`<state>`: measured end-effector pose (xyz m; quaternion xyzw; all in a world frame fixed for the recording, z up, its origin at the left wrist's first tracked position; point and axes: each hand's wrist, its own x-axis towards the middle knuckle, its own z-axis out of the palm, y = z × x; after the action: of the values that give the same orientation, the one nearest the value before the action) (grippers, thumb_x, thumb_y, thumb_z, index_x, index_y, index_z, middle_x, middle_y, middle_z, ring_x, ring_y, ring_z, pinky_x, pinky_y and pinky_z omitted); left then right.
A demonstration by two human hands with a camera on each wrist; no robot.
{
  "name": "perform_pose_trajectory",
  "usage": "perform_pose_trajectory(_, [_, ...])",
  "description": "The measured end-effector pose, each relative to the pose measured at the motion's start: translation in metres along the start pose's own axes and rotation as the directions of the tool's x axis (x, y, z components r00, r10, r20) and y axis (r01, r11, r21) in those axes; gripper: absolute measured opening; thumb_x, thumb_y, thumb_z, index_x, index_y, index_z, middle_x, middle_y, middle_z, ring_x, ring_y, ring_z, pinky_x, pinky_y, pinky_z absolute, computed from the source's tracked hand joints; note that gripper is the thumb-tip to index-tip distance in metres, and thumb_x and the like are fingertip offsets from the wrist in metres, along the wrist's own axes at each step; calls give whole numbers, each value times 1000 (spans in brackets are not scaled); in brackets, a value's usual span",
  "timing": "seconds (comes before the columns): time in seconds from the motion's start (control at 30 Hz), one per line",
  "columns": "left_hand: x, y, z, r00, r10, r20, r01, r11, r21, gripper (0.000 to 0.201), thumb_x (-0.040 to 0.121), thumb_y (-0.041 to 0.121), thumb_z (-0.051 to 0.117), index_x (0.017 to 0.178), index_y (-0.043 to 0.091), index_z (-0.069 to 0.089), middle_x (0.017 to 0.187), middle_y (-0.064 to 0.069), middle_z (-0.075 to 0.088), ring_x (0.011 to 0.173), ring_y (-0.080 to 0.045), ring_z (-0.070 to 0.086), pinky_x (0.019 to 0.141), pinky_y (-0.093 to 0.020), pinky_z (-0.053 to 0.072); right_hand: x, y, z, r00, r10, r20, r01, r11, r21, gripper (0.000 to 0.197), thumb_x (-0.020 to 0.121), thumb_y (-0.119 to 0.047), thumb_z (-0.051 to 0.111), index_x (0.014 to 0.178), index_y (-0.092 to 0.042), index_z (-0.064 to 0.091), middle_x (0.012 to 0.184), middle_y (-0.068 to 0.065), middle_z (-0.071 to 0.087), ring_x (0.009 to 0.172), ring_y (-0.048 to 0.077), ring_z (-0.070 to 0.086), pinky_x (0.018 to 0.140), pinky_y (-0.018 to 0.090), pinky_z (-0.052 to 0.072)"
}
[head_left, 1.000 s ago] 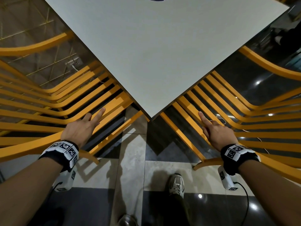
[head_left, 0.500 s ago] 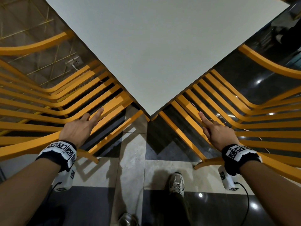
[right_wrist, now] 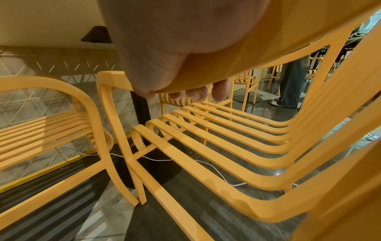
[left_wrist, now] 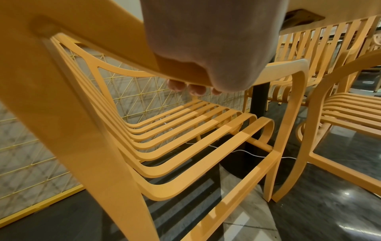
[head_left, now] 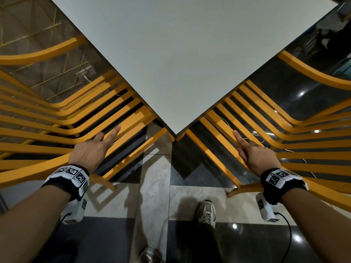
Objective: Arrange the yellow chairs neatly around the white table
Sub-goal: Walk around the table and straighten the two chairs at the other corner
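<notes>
The person stands at a corner of the white table (head_left: 176, 59), a slatted yellow chair on each side. The left hand (head_left: 89, 151) grips the armrest of the left chair (head_left: 57, 120), fingers (left_wrist: 195, 88) curled under the rail and the index finger stretched forward. The right hand (head_left: 258, 154) clamps the right chair (head_left: 284, 130) the same way. Ahead of both fingertips, the seats reach under the table edges. Below lies a glossy floor (head_left: 155, 186) of pale and dark tiles; a yellow wire lattice (left_wrist: 128, 91) stands beyond the left chair.
</notes>
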<state>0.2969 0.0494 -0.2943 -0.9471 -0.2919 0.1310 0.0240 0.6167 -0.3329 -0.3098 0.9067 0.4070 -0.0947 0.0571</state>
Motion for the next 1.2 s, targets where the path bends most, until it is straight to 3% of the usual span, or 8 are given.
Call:
perform_pose_trajectory(0.3, [-2,2,-1,1000,17,-12,-17,1000,3,69,98,30,39,149,35,-7,95,-12,49,43,-15,42,36,-28,30,-14,2,-1,1000,18,23,-17,999,-39,62,96,-43,25,144,-41,-14,85,5,57,51,11,50,44,29,50])
perform_pose_trajectory(0.47, [-1,0,1,1000,25,-9,-25,1000,8,71,97,31,40,148,36,-9,94,-11,49,43,-15,42,35,-28,32,-12,0,-4,999,30,16,-30,999,-30,60,96,-43,25,144,-41,-11,85,6,57,53,13,52,46,33,53])
perform_pose_trajectory(0.63, [0,-1,3,1000,11,4,-11,1000,-16,76,96,29,45,148,38,-10,95,-11,49,42,-15,44,36,-29,34,-4,-4,-7,999,51,7,-51,998,-48,59,97,-43,25,145,-39,-8,84,6,57,49,14,49,39,27,40])
perform_pose_trajectory(1.0, [2,0,9,999,-6,-42,5,1000,-25,78,96,29,46,147,40,-11,94,-10,50,44,-15,43,37,-30,35,-4,-7,-7,998,53,21,-52,998,-30,60,97,-41,29,146,-38,-5,77,6,57,48,14,50,41,29,45])
perform_pose_trajectory(1.1, [1,4,11,997,-38,-65,37,999,-19,83,96,29,47,145,42,-18,102,-13,51,62,-23,53,49,-38,47,-5,-9,-7,998,61,-3,-61,998,-21,61,97,-40,31,146,-37,-6,79,6,57,47,14,48,40,29,44])
perform_pose_trajectory(1.17, [0,14,10,996,-77,-37,78,997,24,92,92,25,54,146,37,-20,116,-16,50,93,-34,58,71,-49,53,-8,-13,-7,996,82,-20,-82,997,-14,65,96,-39,34,146,-38,-7,86,9,57,50,16,49,40,28,40])
perform_pose_trajectory(1.2, [0,20,9,994,-107,-23,108,994,35,96,89,26,57,147,34,-19,123,-18,49,106,-37,54,82,-53,50,-10,-16,-6,995,92,-24,-93,996,-19,69,95,-39,38,146,-38,-9,93,11,58,56,19,53,42,29,42])
